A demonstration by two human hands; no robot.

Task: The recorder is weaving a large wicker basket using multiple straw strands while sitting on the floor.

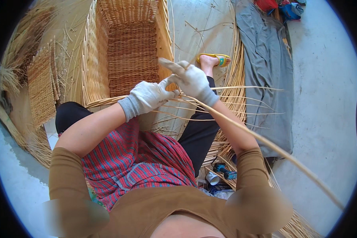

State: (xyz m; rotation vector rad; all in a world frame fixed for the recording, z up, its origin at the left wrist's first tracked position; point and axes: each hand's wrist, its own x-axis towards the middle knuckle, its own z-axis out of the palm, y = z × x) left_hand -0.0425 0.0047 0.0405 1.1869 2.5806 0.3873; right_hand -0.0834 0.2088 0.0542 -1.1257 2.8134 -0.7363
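A rectangular wicker basket (84,59) stands in front of me, its woven base (133,55) showing inside. My left hand (148,96), in a white knit glove, is closed at its near right corner, thumb and fingers pinching wicker rods at the rim. My gloved right hand (192,79) meets it at that corner, fingers bent, one or two stretched toward the basket. It appears to grip a wicker rod, smeared by motion above it. One long thick rod (281,152) runs from the corner past my right forearm. Thinner loose rods (254,87) stick out rightward.
Bundled rods (237,59) lie on the right beside a grey cloth (265,71). A woven panel (43,83) and dried stalks (27,43) are at the left. My foot wears a yellow slipper (223,60). A cordless power tool (225,171) and a white cup-like roll (212,178) lie near my right elbow.
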